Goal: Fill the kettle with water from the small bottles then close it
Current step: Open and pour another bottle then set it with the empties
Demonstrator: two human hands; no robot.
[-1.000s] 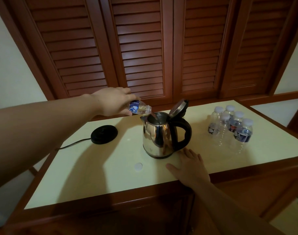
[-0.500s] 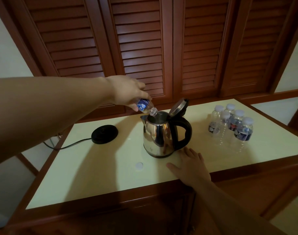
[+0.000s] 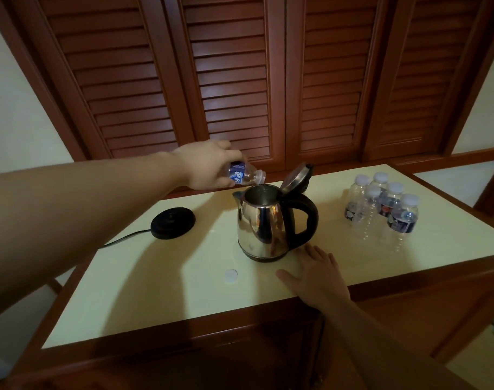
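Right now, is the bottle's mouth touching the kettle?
Apart. The head view shows the bottle in the left hand above the kettle, shutter visible between them.

Kettle [image 3: 264, 226] between base [image 3: 173, 223] left, bottles [image 3: 382, 205] right.

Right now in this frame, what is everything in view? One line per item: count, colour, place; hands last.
kettle: 1, shiny steel with black handle, middle of the counter, lid open
kettle base: 1, black with a cord, on the counter left of the kettle
bottle cap: 1, white, loose on the counter in front of the kettle
capped bottles: 5, clear with white caps and dark labels, grouped at the right end of the counter
held bottle: 1, clear with blue label, uncapped, tilted, its mouth just left of the kettle opening
counter: 1, pale yellow top with a wood frame
louvred doors: reddish-brown wood, behind the counter
left hand: gripping the held bottle
right hand: flat on the counter by the kettle
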